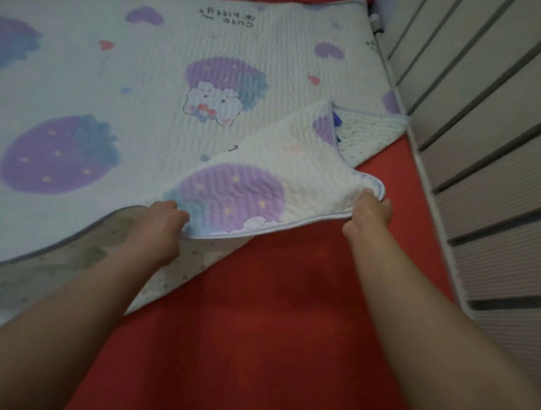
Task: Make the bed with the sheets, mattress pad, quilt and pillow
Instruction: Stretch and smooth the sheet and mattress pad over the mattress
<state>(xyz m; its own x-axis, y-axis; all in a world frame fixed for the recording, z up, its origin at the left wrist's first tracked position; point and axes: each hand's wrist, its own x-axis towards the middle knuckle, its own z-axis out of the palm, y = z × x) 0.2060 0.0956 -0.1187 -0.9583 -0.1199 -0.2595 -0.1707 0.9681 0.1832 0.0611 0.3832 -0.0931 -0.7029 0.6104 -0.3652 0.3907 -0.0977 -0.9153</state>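
A strawberry-print quilted mattress pad (111, 75) lies over the red sheet (270, 333), filling the view from 9 to 1 o'clock, its near corner folded back on itself at centre. The left hand (162, 226) grips the flap's edge at 7 o'clock; the right hand (369, 211) pinches its corner at 4 o'clock. A ribbed slatted panel (492, 124) runs alongside at 3 o'clock.

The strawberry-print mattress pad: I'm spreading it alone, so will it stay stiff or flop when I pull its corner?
Probably floppy: the mattress pad sags between the left hand and right hand and folds back over itself. Its quilted ribbing suggests some body, so likely broad folds, not crumpling. Seemingly light: two edge grips lift the corner.
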